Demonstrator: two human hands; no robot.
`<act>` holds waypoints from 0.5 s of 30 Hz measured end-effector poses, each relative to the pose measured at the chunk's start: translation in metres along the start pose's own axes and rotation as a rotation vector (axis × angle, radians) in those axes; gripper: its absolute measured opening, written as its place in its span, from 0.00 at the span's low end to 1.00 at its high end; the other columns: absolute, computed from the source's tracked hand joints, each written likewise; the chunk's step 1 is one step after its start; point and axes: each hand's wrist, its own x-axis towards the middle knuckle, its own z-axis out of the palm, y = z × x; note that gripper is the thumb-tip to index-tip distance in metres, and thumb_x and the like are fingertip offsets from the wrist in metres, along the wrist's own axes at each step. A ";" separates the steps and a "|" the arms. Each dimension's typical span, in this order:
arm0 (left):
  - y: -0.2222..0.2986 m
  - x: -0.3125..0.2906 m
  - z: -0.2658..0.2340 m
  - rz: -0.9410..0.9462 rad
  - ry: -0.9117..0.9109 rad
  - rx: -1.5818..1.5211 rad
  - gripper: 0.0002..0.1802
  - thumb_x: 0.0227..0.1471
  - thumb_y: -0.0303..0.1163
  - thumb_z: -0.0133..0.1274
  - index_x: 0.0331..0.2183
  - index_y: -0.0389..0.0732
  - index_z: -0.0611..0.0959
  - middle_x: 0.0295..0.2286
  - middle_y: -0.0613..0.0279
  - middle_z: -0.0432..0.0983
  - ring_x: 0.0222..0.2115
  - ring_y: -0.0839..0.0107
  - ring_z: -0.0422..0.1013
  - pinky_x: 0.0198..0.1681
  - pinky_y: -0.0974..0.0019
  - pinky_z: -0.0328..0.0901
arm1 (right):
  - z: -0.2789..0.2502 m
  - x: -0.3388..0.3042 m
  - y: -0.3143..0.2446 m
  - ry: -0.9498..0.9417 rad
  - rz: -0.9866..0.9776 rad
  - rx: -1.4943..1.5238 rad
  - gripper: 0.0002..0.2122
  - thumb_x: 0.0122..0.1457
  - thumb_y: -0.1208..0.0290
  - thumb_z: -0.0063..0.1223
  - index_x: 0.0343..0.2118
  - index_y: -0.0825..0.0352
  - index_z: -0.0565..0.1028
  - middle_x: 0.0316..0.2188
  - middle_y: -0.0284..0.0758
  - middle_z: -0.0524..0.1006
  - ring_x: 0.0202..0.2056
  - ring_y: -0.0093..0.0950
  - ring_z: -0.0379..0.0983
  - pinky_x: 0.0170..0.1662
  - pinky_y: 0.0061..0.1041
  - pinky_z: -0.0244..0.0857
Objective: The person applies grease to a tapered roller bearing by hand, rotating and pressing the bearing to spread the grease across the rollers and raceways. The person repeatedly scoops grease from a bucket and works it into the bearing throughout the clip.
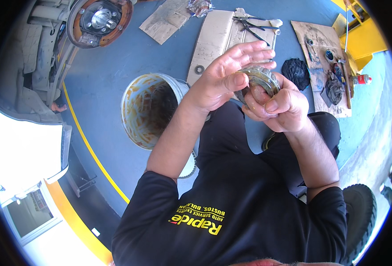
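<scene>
A greasy metal ring that looks like a wheel bearing (267,78) is held up in front of my chest. My right hand (289,105) is closed round it, with fingers passing into its hole and the thumb at its near side. My left hand (222,80) lies against the ring's left side, its fingers stretched out and apart and its thumb by the rim. Yellowish grease shows on the ring and on my right fingers. The left palm partly hides the ring's far left edge.
A grease-smeared bucket (127,111) stands left of my knees. Ahead, a cardboard sheet (211,33) bears pliers (249,25) and a small washer-like ring (199,69). Right are a black rag (296,73) and a stained board (304,33) with tools. A wheel hub (102,20) hangs upper left.
</scene>
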 end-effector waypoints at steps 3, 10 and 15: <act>0.000 -0.004 0.003 -0.048 -0.029 -0.102 0.53 0.58 0.55 0.62 0.68 0.29 0.57 0.63 0.32 0.62 0.64 0.43 0.63 0.66 0.46 0.62 | -0.001 0.001 -0.001 -0.001 -0.029 -0.049 0.09 0.43 0.73 0.53 0.22 0.66 0.63 0.15 0.30 0.61 0.16 0.20 0.52 0.21 0.24 0.47; 0.002 -0.021 -0.019 -0.175 -0.022 -0.166 0.43 0.64 0.50 0.55 0.66 0.29 0.63 0.62 0.35 0.65 0.65 0.51 0.64 0.66 0.49 0.62 | -0.010 0.003 -0.006 -0.065 -0.025 0.082 0.09 0.43 0.73 0.52 0.21 0.66 0.63 0.15 0.32 0.63 0.16 0.19 0.51 0.21 0.23 0.46; 0.009 -0.013 -0.032 0.063 -0.028 -0.068 0.58 0.59 0.77 0.38 0.67 0.32 0.64 0.65 0.34 0.61 0.67 0.41 0.59 0.70 0.40 0.54 | -0.007 0.005 -0.006 -0.070 0.026 0.132 0.10 0.43 0.73 0.53 0.20 0.64 0.62 0.15 0.32 0.64 0.15 0.19 0.51 0.21 0.23 0.46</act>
